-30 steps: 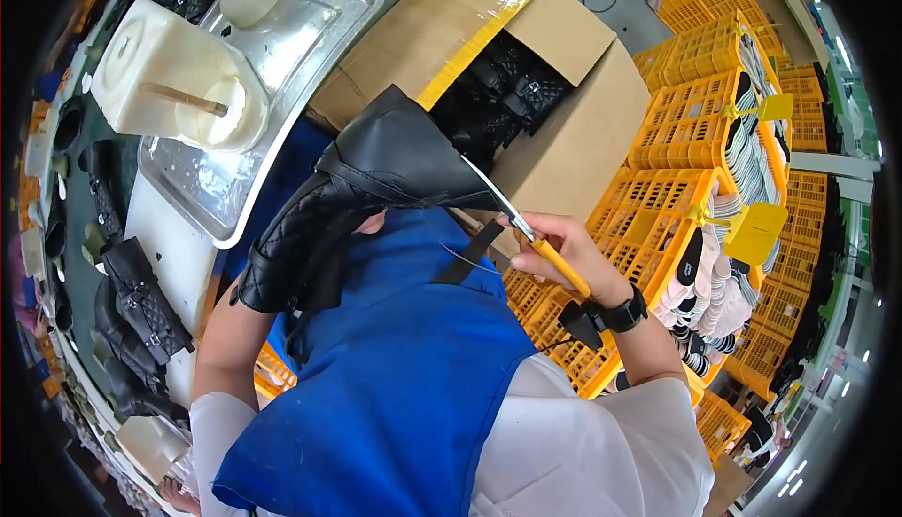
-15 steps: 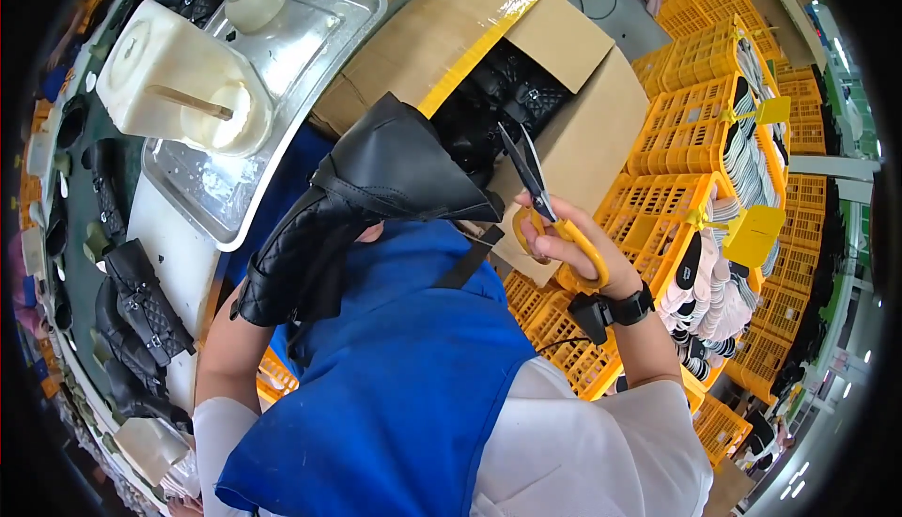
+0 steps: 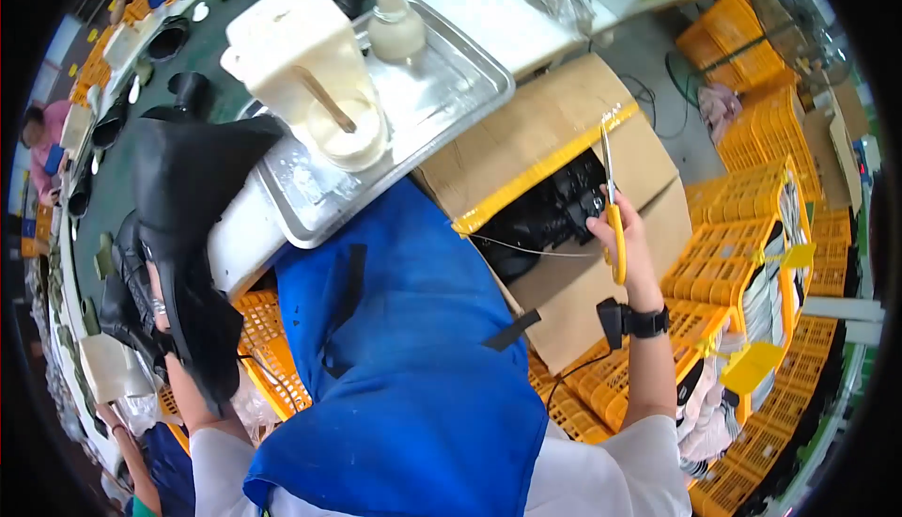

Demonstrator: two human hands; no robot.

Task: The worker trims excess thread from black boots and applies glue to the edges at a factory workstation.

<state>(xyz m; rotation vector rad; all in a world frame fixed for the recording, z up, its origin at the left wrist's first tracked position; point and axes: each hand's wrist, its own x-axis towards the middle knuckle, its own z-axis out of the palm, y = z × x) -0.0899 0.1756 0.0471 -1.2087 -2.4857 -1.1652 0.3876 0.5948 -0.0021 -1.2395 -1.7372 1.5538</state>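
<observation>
A black boot [image 3: 183, 197], smooth at the shaft and dark along its sole, is in my left hand [image 3: 158, 296] at the left, over the edge of the green belt. The boot hides most of that hand's fingers. My right hand [image 3: 631, 240] grips scissors [image 3: 615, 226] by their yellow handles, the metal blades pointing away from me and nearly together. Behind them an open cardboard box [image 3: 526, 132] holds several black boots [image 3: 564, 202]. A thin pale strand [image 3: 531, 250] runs from the box edge toward my right hand.
On a metal tray [image 3: 460, 75] stand a cut white jug [image 3: 301, 56] with a stick in it and a pale bottle [image 3: 396, 33]. More boots [image 3: 122, 282] lie on the green belt. Yellow crates [image 3: 723, 254] with insoles are stacked at right; another person's arm [image 3: 136, 461] shows lower left.
My left hand has carried the boot from in front of my apron leftward to the belt. The scissors' blades have come together, and my view has turned.
</observation>
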